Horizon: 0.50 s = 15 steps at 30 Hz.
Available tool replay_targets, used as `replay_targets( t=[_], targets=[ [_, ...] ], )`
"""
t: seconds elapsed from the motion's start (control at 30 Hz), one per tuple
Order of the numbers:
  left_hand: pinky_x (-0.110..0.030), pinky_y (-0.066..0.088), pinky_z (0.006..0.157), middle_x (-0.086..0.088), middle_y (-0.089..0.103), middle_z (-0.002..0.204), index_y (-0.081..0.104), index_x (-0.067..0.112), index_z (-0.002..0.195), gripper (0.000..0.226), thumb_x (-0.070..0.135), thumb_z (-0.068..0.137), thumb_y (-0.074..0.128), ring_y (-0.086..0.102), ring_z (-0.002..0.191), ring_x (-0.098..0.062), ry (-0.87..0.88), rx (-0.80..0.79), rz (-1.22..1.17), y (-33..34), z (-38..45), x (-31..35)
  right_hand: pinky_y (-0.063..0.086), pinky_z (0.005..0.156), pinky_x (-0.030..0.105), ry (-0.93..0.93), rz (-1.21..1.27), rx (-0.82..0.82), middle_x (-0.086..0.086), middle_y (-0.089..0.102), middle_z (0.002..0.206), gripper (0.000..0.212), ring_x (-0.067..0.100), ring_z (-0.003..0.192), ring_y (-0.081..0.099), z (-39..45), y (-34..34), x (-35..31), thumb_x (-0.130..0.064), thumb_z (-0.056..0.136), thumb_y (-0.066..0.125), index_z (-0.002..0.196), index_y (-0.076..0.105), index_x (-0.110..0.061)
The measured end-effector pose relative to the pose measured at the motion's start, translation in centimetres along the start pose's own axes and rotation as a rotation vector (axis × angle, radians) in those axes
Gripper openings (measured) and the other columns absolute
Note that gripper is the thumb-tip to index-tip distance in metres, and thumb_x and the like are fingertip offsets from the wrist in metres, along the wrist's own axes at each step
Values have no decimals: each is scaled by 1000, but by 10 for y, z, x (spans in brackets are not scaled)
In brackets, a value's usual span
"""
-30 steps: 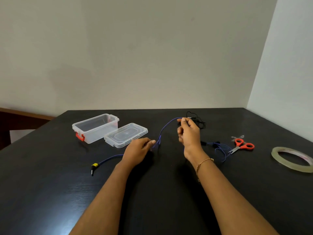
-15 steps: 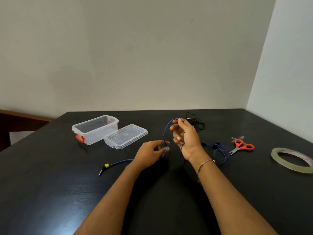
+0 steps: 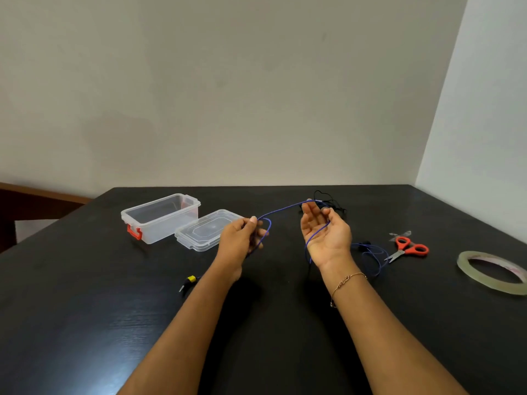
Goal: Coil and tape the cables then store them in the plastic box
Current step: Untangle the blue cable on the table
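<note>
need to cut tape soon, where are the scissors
The orange-handled scissors lie on the black table, right of the right hand, between the loose blue cable and tape roll.

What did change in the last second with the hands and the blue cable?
The right hand turned palm up and opened, the blue cable now lying across it. The left hand, still pinching the cable, rose off the table. The yellow plug was dragged toward the person. Plastic box, lid, scissors, tape roll stayed.

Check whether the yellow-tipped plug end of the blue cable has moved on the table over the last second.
Yes. The yellow-tipped plug end of the blue cable has slid right, towards the left hand, moving away from the clear plastic box, which stayed put.
</note>
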State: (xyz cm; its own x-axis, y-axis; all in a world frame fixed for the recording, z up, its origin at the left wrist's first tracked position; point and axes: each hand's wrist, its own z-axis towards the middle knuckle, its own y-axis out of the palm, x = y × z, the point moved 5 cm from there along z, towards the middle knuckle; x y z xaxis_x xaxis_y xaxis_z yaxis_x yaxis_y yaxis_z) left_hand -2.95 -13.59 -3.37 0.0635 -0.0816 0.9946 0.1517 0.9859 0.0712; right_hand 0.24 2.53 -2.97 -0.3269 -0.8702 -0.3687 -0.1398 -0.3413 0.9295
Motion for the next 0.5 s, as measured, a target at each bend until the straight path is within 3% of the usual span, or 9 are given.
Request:
replay_targets(
  t=[0.07,0.13,0.2,0.27,0.37,0.5],
  targets=[
    [-11,38,39,3,68,58,56,12,87,24,19,99,37,58,42,-2,-111,23,-169,-4,4,-4,59,62,37,-16,90,-22,9,66,58,31,24,58,69,-2,4,-3,-13,97,32,69,46,-10],
    [-11,39,38,4,68,52,54,12,85,25,16,100,34,62,43,-3,-206,92,-308,-11,6,-8,59,61,40,-30,146,-39,7,57,49,33,20,48,64,-2,5,-8,-11,95,32,64,44,-10],
    [-12,43,37,2,68,51,56,9,88,28,12,99,31,63,43,-5,-290,142,-504,-16,6,-12,54,45,24,5,94,-82,1,46,43,33,10,33,47,-2,8,-9,-13,95,31,64,41,-11],
    [-12,47,39,-5,71,66,56,4,100,30,9,100,27,66,49,-9,-315,157,-702,-18,5,-12,33,32,15,44,-79,-135,-3,37,43,33,6,28,28,-2,9,-5,-15,95,31,63,39,-13],
    [-16,53,47,-11,64,95,46,15,102,20,3,98,31,68,64,-16,-204,199,-857,-22,5,-4,17,31,15,-45,-625,-171,-5,31,42,35,4,30,20,-1,10,-3,-14,95,34,60,39,-13],
    [-22,56,57,-9,62,79,43,17,110,31,-4,88,50,65,57,-13,-130,321,-662,-28,4,0,25,43,14,-467,-1598,-330,-8,36,45,34,5,39,32,-7,17,0,-25,92,52,60,53,-13]
  ],
)
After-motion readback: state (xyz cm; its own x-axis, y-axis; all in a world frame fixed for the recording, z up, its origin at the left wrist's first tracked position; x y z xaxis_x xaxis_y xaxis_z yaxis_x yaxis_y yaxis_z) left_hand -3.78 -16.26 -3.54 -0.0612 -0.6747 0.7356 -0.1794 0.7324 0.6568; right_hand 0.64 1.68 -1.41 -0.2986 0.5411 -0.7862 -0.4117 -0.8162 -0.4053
